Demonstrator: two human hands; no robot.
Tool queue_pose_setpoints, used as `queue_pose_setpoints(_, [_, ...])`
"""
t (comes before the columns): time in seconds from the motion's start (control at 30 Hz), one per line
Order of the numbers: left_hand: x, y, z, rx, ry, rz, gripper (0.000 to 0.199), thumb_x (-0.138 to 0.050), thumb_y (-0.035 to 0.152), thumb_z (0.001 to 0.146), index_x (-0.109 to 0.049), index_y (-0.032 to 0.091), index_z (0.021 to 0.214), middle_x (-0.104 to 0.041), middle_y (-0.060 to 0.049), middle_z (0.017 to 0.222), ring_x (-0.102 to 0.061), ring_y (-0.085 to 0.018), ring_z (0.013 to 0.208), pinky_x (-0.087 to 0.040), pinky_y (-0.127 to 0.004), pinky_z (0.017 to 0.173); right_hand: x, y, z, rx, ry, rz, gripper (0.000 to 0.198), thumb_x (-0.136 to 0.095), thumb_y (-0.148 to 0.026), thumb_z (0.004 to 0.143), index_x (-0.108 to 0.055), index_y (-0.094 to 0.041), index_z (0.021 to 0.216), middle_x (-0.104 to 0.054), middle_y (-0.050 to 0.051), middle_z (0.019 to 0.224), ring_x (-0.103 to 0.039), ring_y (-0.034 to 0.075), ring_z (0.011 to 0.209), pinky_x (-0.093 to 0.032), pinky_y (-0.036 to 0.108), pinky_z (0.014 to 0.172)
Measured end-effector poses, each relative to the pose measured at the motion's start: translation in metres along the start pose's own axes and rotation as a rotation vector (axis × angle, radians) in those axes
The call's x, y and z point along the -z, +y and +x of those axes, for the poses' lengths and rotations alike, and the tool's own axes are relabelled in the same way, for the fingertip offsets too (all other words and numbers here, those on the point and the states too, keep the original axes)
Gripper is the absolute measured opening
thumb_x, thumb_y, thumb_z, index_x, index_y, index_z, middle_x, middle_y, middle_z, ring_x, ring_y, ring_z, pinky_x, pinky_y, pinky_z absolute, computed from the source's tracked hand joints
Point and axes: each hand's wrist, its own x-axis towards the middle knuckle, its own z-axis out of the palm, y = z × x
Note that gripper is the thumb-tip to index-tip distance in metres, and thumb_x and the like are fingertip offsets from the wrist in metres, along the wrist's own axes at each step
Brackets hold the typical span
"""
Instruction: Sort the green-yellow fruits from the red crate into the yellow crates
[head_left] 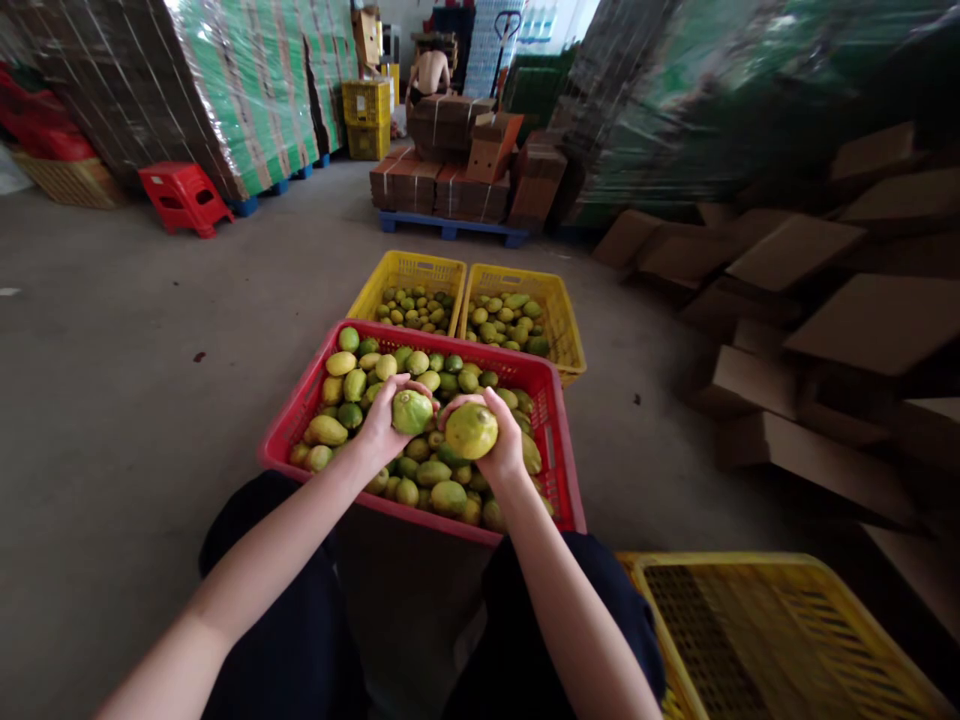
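My left hand [390, 415] is closed around a green lemon [412, 412], its stem end facing up. Beside it, my right hand [501, 440] grips a larger yellow-green lemon [471, 431]. Both hands are held close together above a red plastic crate [570, 480]. Many loose lemons [448, 497], from dark green to yellow, fill that crate between my knees. Parts of the fruit below are hidden by my hands and forearms.
Behind the red crate stand two yellow crates [574, 325] holding similar fruit. A slatted yellow crate [720, 560] is at my lower right. Cardboard boxes [817, 460] pile up on the right. Flattened cartons sit on a blue pallet [450, 228]; a red stool [180, 190] stands left. A person [430, 72] is far back.
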Motion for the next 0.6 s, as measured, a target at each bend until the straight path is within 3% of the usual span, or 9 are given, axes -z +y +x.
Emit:
queue_pose_setpoints(0.17, [0.005, -0.003, 0.003, -0.217, -0.037, 0.125, 0.03, -0.058, 0.03, 0.082, -0.062, 0.016, 0.055, -0.064, -0.002, 0.059, -0.063, -0.014, 0.057, -0.048, -0.023, 0.057, 0.007, 0.007, -0.003, 0.132, 0.019, -0.127, 0.023, -0.071, -0.038, 0.071, -0.07, -0.02, 0.057, -0.069, 0.002, 0.059, -0.066, 0.019, 0.063, -0.051, 0.026, 0.055])
queue_pose_setpoints(0.33, [0.005, -0.002, 0.001, -0.434, 0.001, 0.147, 0.033, -0.058, 0.022, 0.084, -0.062, 0.019, 0.051, -0.066, -0.001, 0.062, -0.065, -0.014, 0.073, -0.05, -0.021, 0.073, 0.011, 0.01, -0.004, 0.222, 0.037, -0.241, 0.022, -0.072, -0.036, 0.072, -0.071, -0.019, 0.058, -0.071, 0.001, 0.063, -0.064, 0.016, 0.06, -0.049, 0.025, 0.057])
queue_pose_setpoints(0.47, [0.004, 0.0, 0.003, -0.32, 0.015, 0.078, 0.038, -0.052, 0.034, 0.09, -0.063, 0.018, 0.057, -0.064, -0.003, 0.061, -0.066, -0.016, 0.069, -0.052, -0.023, 0.066, 0.006, 0.012, 0.0, 0.245, 0.188, -0.204, 0.026, -0.071, -0.043, 0.074, -0.069, -0.02, 0.062, -0.07, 0.001, 0.061, -0.064, 0.016, 0.058, -0.05, 0.025, 0.055])
queue_pose_setpoints(0.53, [0.005, 0.0, 0.006, -0.178, 0.062, -0.007, 0.041, -0.047, 0.042, 0.093, -0.063, 0.018, 0.063, -0.062, -0.003, 0.061, -0.066, -0.017, 0.067, -0.054, -0.025, 0.064, 0.004, 0.013, 0.004, 0.184, 0.288, -0.109, 0.028, -0.071, -0.048, 0.073, -0.068, -0.021, 0.067, -0.069, 0.0, 0.061, -0.066, 0.018, 0.061, -0.053, 0.027, 0.055])
queue_pose_setpoints(0.6, [0.006, -0.001, 0.01, -0.06, 0.123, -0.091, 0.035, -0.05, 0.044, 0.092, -0.062, 0.018, 0.071, -0.062, -0.002, 0.064, -0.066, -0.016, 0.065, -0.056, -0.026, 0.064, 0.003, 0.012, 0.007, 0.067, 0.285, 0.022, 0.031, -0.069, -0.052, 0.073, -0.066, -0.021, 0.072, -0.068, 0.0, 0.062, -0.068, 0.019, 0.063, -0.055, 0.028, 0.055])
